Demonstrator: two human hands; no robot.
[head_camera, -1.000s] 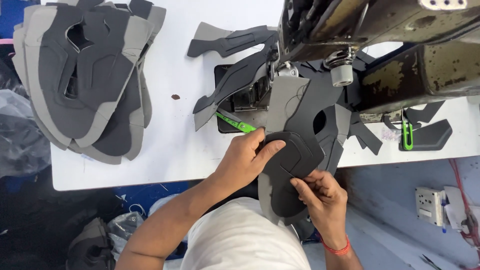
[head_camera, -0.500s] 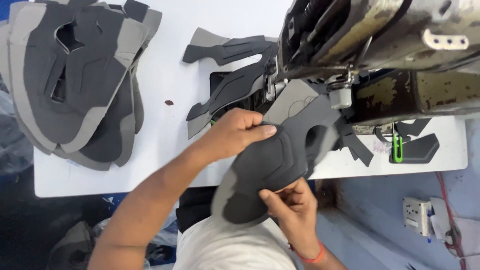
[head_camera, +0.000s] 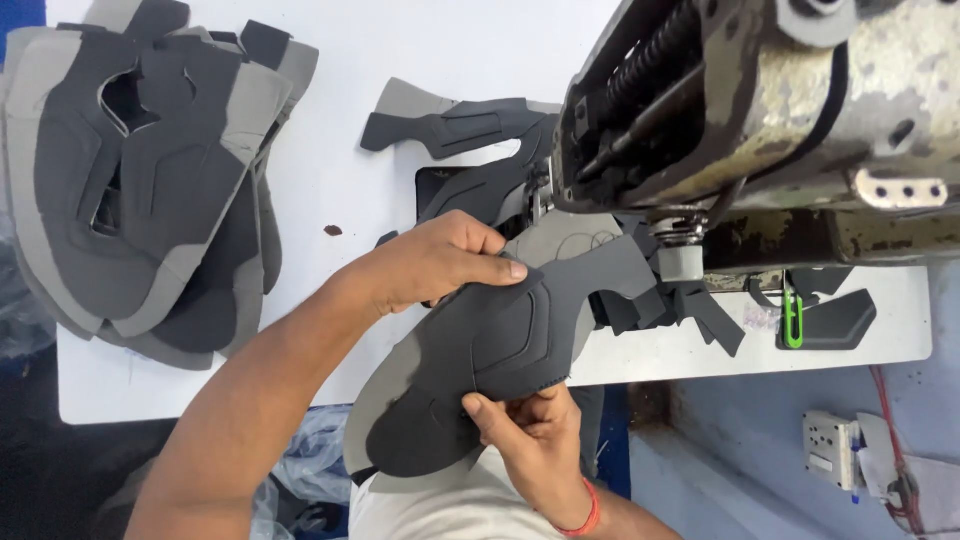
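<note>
A: Where is the piece being worked?

B: The dark grey shoe upper panel (head_camera: 500, 350) sits just below centre, reaching from the sewing machine (head_camera: 760, 110) at two o'clock down over the near edge of the white table (head_camera: 340, 170) toward six o'clock. Its light grey tip lies by the presser foot (head_camera: 682, 262).

A: And the hands?

B: The left hand (head_camera: 435, 262) comes in from eight o'clock and lies on top of the panel, fingers curled over its upper edge, thumb stretched flat toward three o'clock. It is closed on the panel. The right hand (head_camera: 535, 430) rises from six o'clock and pinches the panel's lower edge between thumb and fingers, a narrow grasp. An orange wristband (head_camera: 585, 520) circles that wrist.

A: What lies around?

B: At nine to ten o'clock, a stack of cut upper panels (head_camera: 140, 200), dark grey over light grey, well apart from the hands. At twelve o'clock, just beside the machine head, a loose dark panel (head_camera: 460, 125) rests on the table. At three o'clock, green thread snips (head_camera: 793, 318) lie touching a small dark piece (head_camera: 835, 322). Small dark offcuts (head_camera: 690, 310) cluster under the machine's foot, just right of the held panel.
</note>
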